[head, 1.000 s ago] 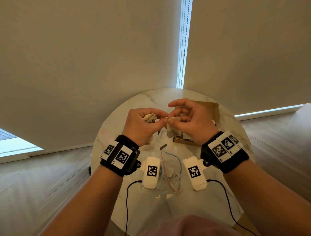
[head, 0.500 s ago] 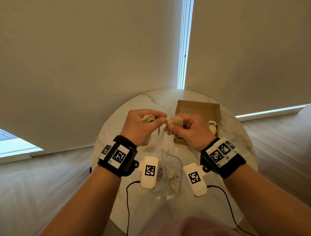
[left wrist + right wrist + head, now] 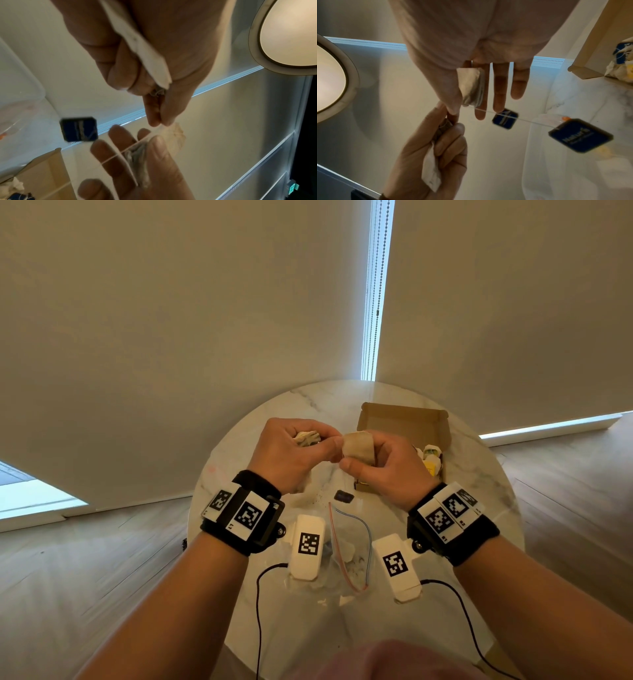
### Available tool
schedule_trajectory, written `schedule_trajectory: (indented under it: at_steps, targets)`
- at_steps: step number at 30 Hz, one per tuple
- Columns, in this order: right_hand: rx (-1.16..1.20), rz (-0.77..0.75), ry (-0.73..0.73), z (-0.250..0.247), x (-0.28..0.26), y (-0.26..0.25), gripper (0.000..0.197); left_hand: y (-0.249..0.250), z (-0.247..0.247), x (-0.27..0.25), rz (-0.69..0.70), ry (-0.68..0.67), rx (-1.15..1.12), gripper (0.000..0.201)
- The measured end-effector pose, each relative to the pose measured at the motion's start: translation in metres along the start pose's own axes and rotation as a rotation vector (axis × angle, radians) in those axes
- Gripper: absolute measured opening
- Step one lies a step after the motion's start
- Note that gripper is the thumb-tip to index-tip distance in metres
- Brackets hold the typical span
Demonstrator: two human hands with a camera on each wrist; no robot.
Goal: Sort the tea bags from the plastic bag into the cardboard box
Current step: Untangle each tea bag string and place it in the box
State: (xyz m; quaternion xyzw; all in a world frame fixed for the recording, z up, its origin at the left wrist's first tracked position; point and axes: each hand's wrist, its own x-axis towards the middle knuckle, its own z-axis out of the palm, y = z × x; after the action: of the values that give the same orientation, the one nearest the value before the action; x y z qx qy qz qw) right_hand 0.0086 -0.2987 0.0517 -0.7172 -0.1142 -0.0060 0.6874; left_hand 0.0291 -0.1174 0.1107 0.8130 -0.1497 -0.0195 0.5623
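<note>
Marble counter (image 3: 308, 405), far edge: right hand (image 3: 387, 470), now drawn clear of the cardboard box (image 3: 404, 422), pinches one tea bag (image 3: 358, 446) apart from the left hand's (image 3: 284, 453) gripped bundle (image 3: 307, 438), ready for boxing.

black wristbands (image 3: 246, 517) | white tag-marked camera pods (image 3: 307, 546) | black cables (image 3: 258, 604)

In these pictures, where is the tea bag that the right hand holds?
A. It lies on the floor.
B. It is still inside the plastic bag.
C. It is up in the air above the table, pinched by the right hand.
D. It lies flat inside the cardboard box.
C: the right hand pinches the tea bag above the table, short of the cardboard box, while its dark blue tag dangles on a string.
</note>
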Motion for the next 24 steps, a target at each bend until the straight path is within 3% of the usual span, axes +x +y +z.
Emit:
schedule_trajectory:
  at_steps: [6, 24]
  targets:
    - [-0.115, 0.148, -0.111, 0.004, -0.01, 0.017, 0.009, -0.005, -0.001, 0.004, -0.032, 0.061, 0.012, 0.016]
    - [-0.016, 0.291, -0.217, 0.0, -0.029, 0.032, 0.016, -0.002, 0.003, 0.003, -0.092, 0.068, 0.028, 0.022]
